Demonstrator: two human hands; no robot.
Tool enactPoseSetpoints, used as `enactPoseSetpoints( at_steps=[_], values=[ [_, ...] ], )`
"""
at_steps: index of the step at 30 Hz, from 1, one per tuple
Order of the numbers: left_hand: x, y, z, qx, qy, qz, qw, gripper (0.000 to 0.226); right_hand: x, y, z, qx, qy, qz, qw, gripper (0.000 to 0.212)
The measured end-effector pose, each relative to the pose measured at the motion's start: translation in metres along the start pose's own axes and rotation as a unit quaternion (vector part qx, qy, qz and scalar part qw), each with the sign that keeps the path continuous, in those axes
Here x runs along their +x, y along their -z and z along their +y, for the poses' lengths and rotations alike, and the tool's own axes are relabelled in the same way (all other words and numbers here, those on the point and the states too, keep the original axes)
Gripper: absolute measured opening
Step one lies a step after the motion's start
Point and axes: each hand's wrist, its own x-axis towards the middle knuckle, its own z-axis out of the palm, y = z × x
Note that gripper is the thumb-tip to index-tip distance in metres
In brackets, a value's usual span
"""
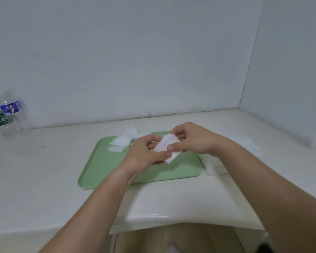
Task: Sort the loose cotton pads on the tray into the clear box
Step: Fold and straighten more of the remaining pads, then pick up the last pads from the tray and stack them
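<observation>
Together, the left hand [146, 152] and right hand [193, 138] pinch a small stack of cotton pads [167, 146] above the green tray [106, 167], with the forearms converging. More loose pads [123, 140] lie at the tray's far-left corner. The clear box [214, 165] sits just right of the tray.

White counter [44, 179] (glossy) meets pale corner walls [135, 52].

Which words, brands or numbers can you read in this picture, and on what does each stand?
No text reads clearly.
Blue label on the clear bottle: too blurred to read.
Green label on the second bottle: pale marks, too blurred.
No print seen on the green tray or cotton pads.
</observation>
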Motion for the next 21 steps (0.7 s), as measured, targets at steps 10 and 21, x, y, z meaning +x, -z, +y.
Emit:
enactPoseSetpoints(
  at_steps=[10, 21],
  values=[
    [0.031, -0.102, 0.039, 0.109, -0.014, -0.028, 0.994, 0.01, -0.065, 0.124, 0.053, 0.0, -0.036, 0.175, 0.984, 0.011],
    [0.097, -0.199, 0.051, 0.45, -0.096, -0.114, 0.881, 0.062, -0.094, 0.177, 0.103, -0.036, -0.122, 0.231, 0.965, 0.019]
  ],
)
